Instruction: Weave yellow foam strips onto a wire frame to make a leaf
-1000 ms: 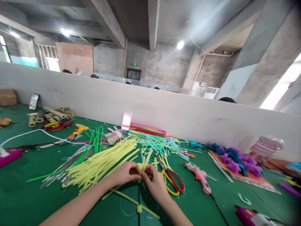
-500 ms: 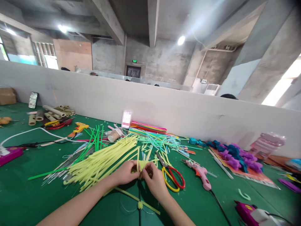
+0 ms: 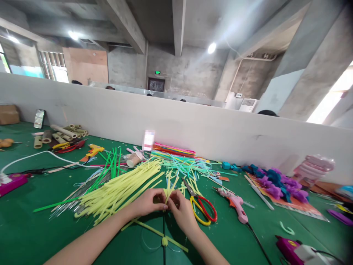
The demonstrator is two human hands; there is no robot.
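Observation:
My left hand [image 3: 154,201] and my right hand [image 3: 178,204] meet at the middle of the table, fingers pinched together on yellow pipe cleaners [image 3: 170,186] whose ends stick up between them. Just below lies another yellow pipe cleaner piece [image 3: 164,241] with a small round knot at its middle, across a dark cable. Left of my hands spreads a large heap of loose yellow pipe cleaners [image 3: 124,184]. Beside my right hand rest scissors [image 3: 202,206] with red and yellow handles. The exact joint between my fingertips is hidden.
A pink glue gun [image 3: 234,204] lies to the right, its cord running toward the front edge. Purple and blue fuzzy pieces [image 3: 275,184] sit on an orange sheet. Left are a yellow glue gun [image 3: 95,150], bamboo tubes [image 3: 66,132] and pliers [image 3: 68,146]. A white partition [image 3: 116,114] stands behind.
The upright yellow strands between my hands have shifted; one that stood by my left fingers now leans right, closer to the others. Both hands stay nearly in place.

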